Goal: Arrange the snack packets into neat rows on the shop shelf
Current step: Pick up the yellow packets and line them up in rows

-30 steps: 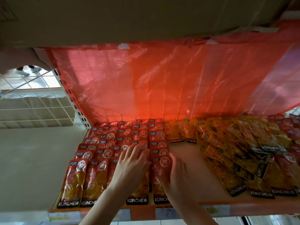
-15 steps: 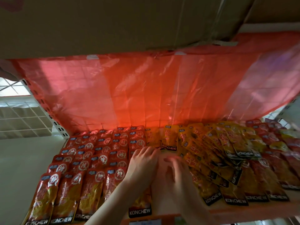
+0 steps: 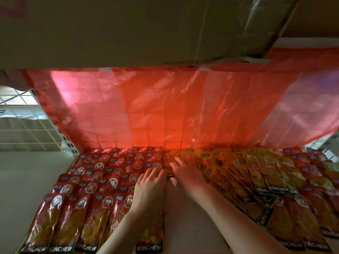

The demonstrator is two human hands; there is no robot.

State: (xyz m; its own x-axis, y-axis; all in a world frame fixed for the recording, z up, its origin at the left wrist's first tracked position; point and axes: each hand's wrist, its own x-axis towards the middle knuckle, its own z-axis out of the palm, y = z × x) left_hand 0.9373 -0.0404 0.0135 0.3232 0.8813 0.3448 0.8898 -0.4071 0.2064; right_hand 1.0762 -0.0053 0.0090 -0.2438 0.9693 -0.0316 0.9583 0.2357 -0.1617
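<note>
Behind the shelf [image 3: 183, 208] hangs red plastic sheeting [image 3: 165, 110]; the red packets [image 3: 102, 180] lie in rows at left, long axes front-to-back, logos toward me. Both my hands have reached deeper in the last second, from the front red row to the yellow packets [image 3: 229, 171], so red looks done. My left hand [image 3: 149, 187] rests flat, fingers straight; my right hand [image 3: 185, 176] touches a yellow packet [image 3: 169, 159] at the back, grip unclear.
</note>
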